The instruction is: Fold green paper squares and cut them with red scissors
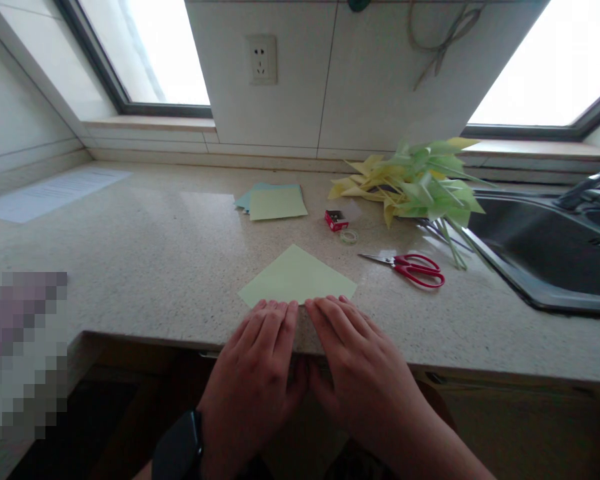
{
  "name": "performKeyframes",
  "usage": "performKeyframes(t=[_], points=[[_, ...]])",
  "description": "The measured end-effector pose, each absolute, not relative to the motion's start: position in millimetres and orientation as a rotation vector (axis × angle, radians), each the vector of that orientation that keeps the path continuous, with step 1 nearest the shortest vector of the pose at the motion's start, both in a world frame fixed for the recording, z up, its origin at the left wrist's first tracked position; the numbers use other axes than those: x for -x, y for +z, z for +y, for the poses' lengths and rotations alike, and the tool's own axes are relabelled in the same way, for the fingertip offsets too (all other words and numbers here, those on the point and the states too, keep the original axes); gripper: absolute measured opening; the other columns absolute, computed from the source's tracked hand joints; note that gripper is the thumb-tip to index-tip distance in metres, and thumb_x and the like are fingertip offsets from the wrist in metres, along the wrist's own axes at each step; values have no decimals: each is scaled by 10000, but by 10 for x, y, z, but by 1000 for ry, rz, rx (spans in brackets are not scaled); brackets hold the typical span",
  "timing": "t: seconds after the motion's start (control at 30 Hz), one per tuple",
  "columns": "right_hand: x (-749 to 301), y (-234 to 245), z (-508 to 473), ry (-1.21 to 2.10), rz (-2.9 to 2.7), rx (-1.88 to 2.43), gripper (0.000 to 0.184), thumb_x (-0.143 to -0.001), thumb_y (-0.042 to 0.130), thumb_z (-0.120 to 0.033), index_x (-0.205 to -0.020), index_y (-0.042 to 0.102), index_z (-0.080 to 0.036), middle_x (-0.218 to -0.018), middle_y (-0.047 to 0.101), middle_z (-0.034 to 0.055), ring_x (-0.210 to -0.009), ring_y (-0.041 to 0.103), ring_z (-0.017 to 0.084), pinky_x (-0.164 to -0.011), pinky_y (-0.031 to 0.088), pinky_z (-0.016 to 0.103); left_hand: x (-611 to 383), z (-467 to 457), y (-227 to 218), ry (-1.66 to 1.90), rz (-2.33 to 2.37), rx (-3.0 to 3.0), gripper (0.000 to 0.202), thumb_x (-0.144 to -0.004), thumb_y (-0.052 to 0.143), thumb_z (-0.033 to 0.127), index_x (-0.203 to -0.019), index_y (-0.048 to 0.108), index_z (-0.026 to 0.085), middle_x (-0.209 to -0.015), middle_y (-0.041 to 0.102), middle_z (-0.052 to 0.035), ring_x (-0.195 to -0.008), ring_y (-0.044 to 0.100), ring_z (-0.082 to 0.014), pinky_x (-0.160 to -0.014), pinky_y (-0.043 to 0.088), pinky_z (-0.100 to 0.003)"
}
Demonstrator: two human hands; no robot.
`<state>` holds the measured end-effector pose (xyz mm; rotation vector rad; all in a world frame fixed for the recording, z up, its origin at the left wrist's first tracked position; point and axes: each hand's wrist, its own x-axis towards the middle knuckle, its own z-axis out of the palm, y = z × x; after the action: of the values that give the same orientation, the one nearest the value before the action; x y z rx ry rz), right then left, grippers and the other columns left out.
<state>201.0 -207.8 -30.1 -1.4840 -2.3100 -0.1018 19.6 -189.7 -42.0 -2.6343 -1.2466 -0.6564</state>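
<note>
A pale green sheet of paper (pixel 296 277) lies flat on the counter in front of me, showing as a triangle with its peak pointing away. Its long near edge runs under my fingertips. My left hand (pixel 263 353) rests its outstretched fingers on the left part of that edge, and a dark watch sits on the wrist. On the right part of the edge, my right hand (pixel 347 350) presses with straight fingers side by side. Neither hand grips anything; both thumbs hang below the counter's front edge. Red-handled scissors (pixel 417 269) lie to the right of the paper.
Behind the paper are stacked green and blue sheets (pixel 279 203), a small red box (pixel 336 220) and a pale coil (pixel 349 237). Yellow and green paper flowers (pixel 420 180) lie beside the sink (pixel 525 303). A printed sheet (pixel 50 193) is at far left.
</note>
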Motion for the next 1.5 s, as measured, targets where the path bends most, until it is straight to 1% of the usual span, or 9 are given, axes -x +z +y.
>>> performKeyframes(t=[0.23, 0.4, 0.57, 0.77, 0.97, 1.13, 1.3, 1.4, 1.5], points=[[-2000, -285, -2051, -90, -2337, 1504, 655, -803, 559, -206, -1439, 517, -54, -1417, 581, 150, -1347, 488, 334, -1176, 421, 507, -205, -1874, -345, -624, -1329, 2685, 611, -832, 622, 204, -1419, 519, 68, -1342, 614, -169, -1269, 533, -327, -1104, 480, -527], [-2005, -279, -2031, -87, -2354, 1512, 692, -794, 576, -247, -1450, 503, -40, -1421, 575, 160, -1354, 476, 343, -1187, 399, 514, -197, -1834, -285, -600, -1352, 2732, 661, -815, 657, 216, -1440, 496, 76, -1324, 603, -156, -1232, 528, -307, -1093, 479, -506], [-2000, -294, -2034, -86, -2344, 1537, 755, -785, 644, -271, -1486, 466, -55, -1472, 503, 188, -1350, 465, 371, -1162, 419, 530, -164, -1824, -275, -516, -1313, 2773, 732, -793, 686, 217, -1467, 457, 50, -1349, 564, -180, -1219, 518, -320, -1089, 482, -500], [-1978, -329, -2035, -129, -2325, 1519, 732, -788, 640, -245, -1467, 473, -28, -1412, 541, 190, -1335, 469, 365, -1171, 406, 524, -183, -1844, -332, -464, -1274, 2725, 700, -820, 625, 152, -1479, 425, 28, -1397, 547, -199, -1281, 505, -332, -1118, 466, -501], [-1984, -309, -2020, -101, -2343, 1510, 711, -786, 601, -247, -1451, 480, -28, -1422, 549, 188, -1342, 476, 346, -1178, 398, 511, -258, -1892, -472, -434, -1280, 2610, 665, -847, 589, 122, -1470, 407, -26, -1435, 507, -277, -1324, 494, -405, -1127, 447, -567], [-1981, -256, -1990, -72, -2363, 1511, 723, -783, 620, -294, -1442, 490, -27, -1404, 557, 192, -1327, 485, 351, -1188, 381, 502, -245, -1867, -434, -446, -1271, 2619, 698, -824, 617, 129, -1472, 406, -24, -1456, 469, -281, -1339, 477, -399, -1129, 458, -534], [-1985, -240, -1980, -45, -2354, 1523, 736, -776, 647, -311, -1444, 488, -47, -1362, 548, 192, -1263, 502, 356, -1124, 442, 514, -241, -1860, -369, -447, -1285, 2627, 720, -806, 662, 168, -1459, 439, -36, -1391, 506, -268, -1324, 451, -414, -1123, 455, -537], [-1992, -224, -1959, -29, -2354, 1521, 731, -771, 664, -323, -1430, 498, -55, -1319, 557, 182, -1222, 503, 350, -1069, 488, 504, -252, -1849, -349, -425, -1289, 2638, 717, -821, 655, 194, -1465, 437, -35, -1368, 529, -257, -1285, 470, -398, -1104, 465, -536], [-1999, -211, -1943, -27, -2365, 1510, 723, -764, 677, -328, -1415, 512, -62, -1305, 567, 172, -1209, 499, 341, -1063, 491, 496, -262, -1831, -326, -401, -1291, 2657, 698, -836, 634, 210, -1461, 443, -34, -1333, 558, -248, -1221, 507, -377, -1061, 492, -527]])
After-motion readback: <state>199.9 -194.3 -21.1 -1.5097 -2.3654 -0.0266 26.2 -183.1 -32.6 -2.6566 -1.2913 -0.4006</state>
